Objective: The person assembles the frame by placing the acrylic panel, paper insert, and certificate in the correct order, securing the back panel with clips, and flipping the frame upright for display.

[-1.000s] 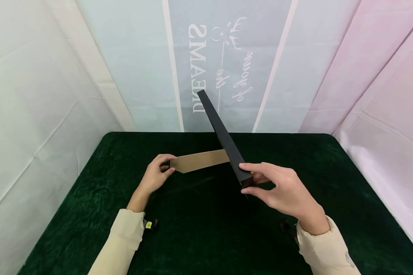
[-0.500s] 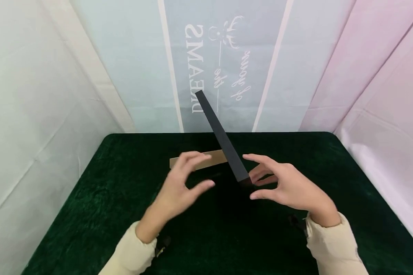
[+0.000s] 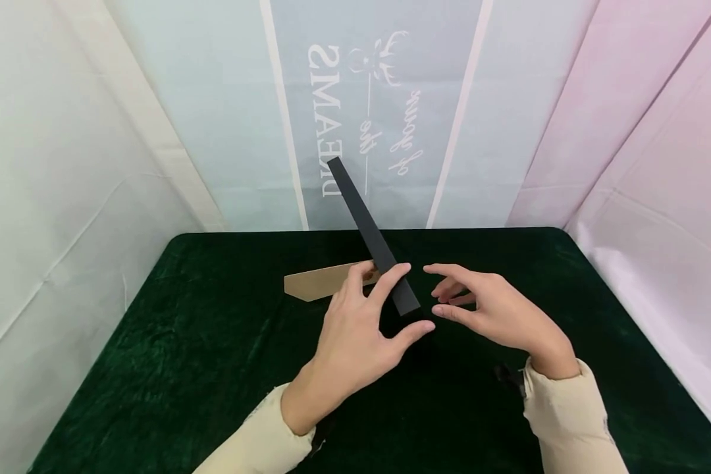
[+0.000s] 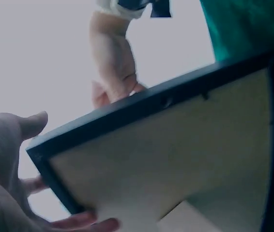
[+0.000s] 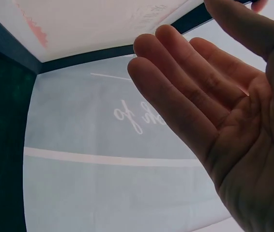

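Note:
A black-edged picture frame [image 3: 364,220] stands upright on the table, seen almost edge-on in the head view. Its tan easel-back stand [image 3: 314,283] juts out to the left. My left hand [image 3: 355,336] is spread around the frame's near end, its fingers over the edge and back. In the left wrist view, the thumb is apart from the frame corner while fingertips overlap the pale backing [image 4: 161,150]. Beyond the frame's right side, my right hand [image 3: 492,309] hovers with loosely bent fingers, holding nothing. The right wrist view shows part of the pale front picture [image 5: 98,29] with pinkish print.
Dark green velvety cloth [image 3: 172,368] covers the table, which has rounded far corners. Behind it hangs a pale blue backdrop [image 3: 243,118] with mirrored lettering. White and pinkish curtains [image 3: 646,151] enclose the sides.
My left hand has left the stand and moved right to the frame's near end. My right hand has let go of the frame and drawn slightly away to the right.

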`<state>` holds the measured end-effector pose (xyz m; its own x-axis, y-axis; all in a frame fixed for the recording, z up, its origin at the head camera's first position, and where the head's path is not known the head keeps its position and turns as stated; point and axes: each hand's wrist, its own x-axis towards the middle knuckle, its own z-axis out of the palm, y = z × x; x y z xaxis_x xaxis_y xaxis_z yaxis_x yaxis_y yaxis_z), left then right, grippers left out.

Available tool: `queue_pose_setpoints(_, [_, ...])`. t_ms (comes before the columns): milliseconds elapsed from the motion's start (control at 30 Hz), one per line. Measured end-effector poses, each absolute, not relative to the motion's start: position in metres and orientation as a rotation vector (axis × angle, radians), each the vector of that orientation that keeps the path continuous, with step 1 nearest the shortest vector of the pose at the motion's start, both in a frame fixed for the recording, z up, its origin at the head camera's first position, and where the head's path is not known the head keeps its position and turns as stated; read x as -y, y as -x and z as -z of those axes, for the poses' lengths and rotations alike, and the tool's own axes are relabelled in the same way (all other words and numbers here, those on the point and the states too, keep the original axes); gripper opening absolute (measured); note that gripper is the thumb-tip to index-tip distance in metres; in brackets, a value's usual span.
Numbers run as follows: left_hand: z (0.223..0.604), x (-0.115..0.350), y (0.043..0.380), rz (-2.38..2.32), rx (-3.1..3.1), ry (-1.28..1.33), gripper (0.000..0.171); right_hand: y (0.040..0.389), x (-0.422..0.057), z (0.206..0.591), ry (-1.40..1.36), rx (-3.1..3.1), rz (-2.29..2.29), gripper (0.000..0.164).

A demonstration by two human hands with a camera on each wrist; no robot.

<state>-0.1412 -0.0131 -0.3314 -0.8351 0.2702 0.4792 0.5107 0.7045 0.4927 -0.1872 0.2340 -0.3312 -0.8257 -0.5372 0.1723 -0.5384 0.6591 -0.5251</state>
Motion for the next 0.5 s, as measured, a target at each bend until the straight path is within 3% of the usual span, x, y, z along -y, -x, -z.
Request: queue_pose_setpoints(500, [0.341,0.025,0.147,1.049,2.358,0.592,0.058,0.192,-0.234,0.331,-0.897,2.789,-0.851,0.049])
